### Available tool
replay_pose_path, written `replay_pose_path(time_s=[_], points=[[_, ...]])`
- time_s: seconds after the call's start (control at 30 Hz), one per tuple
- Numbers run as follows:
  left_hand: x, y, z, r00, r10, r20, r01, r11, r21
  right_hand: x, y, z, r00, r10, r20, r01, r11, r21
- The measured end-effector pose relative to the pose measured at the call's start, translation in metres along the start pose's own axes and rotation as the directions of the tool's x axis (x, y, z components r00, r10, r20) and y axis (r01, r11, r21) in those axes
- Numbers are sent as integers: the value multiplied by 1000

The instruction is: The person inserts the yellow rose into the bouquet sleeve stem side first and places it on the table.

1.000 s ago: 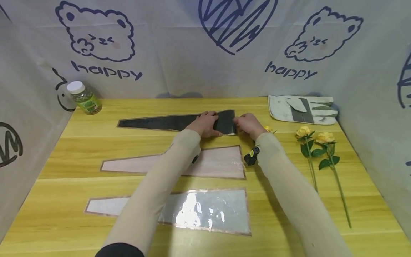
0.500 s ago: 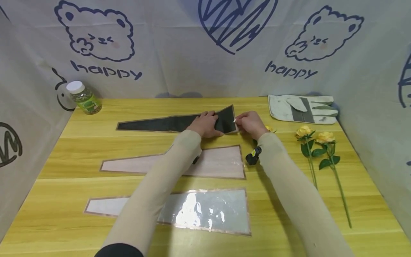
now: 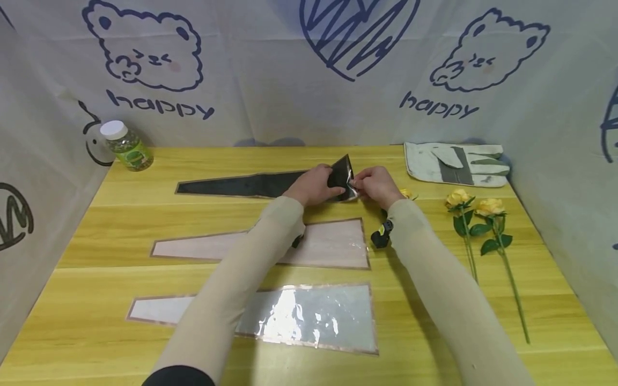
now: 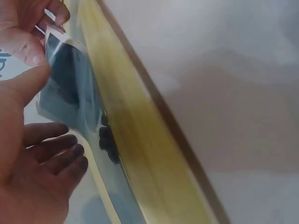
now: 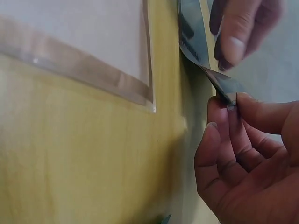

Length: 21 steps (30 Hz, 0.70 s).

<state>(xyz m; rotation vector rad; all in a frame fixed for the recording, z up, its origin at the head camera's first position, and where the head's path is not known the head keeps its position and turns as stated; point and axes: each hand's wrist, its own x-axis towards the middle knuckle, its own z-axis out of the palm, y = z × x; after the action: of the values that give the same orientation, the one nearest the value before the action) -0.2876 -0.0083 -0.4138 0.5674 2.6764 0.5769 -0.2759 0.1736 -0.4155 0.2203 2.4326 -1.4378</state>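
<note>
A long, tapered black plastic sheet with a thin brown border lies across the back of the table. Its wide right end is bent up off the wood. My right hand pinches that end's edge between thumb and fingers, as the right wrist view shows at the sheet's corner. My left hand is over the sheet just left of the raised part. In the left wrist view the fingers of the left hand are loosely spread, apart from the lifted sheet, with the thumb near its edge.
A pink tapered sheet and a whitish glossy one lie nearer the front, partly under the left arm. Yellow roses and a white-grey work glove are at the right. A white-lidded jar stands at the back left.
The right end of the black sheet has risen and folded up in the right hand. My left hand has shifted slightly right and its fingers have come off the sheet.
</note>
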Motion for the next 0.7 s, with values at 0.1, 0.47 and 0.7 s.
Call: replay_pose_path(time_s=[0.1,0.47,0.7], points=[[3,5,0,1000,0,-30,-3,996,-86,0,-1,0,1000,-14,-3,14,1000,-10],[13,20,4,982,-68,-174,41,987,-154,-4,-5,0,998,-59,11,59,998,-22],[12,25,4,968,-147,-206,116,981,-157,-1,-2,2,995,-100,13,101,991,-83]])
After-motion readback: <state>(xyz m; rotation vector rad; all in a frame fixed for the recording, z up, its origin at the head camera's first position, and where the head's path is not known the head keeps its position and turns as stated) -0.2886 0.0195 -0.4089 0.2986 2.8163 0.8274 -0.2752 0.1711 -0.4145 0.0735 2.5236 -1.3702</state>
